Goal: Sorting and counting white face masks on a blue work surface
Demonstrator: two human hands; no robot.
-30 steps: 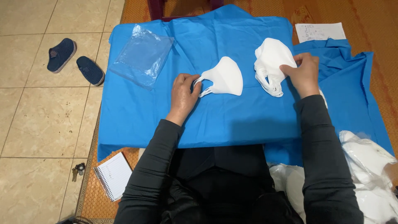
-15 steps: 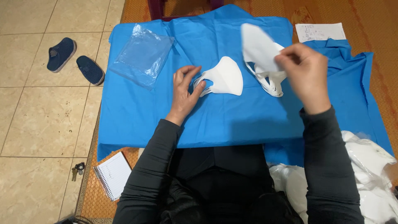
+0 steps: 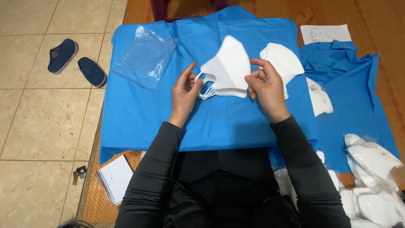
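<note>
Head view: both hands are pinching a small stack of white masks (image 3: 228, 67) above the blue cloth's (image 3: 139, 118) middle, left hand (image 3: 184, 90) at the ear loops, right hand (image 3: 265, 86) gripping the opposite edge. Likely light, soft, slippery; edges seem the best hold. More masks (image 3: 284, 61) are lying beyond.

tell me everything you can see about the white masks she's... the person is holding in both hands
The white masks are a small stack of folded, cup-shaped face masks of soft fabric, edges aligned, with thin white ear loops at the left end. They are held up above the blue cloth. The left hand grips the loop end; the right hand pinches the other side.
</note>
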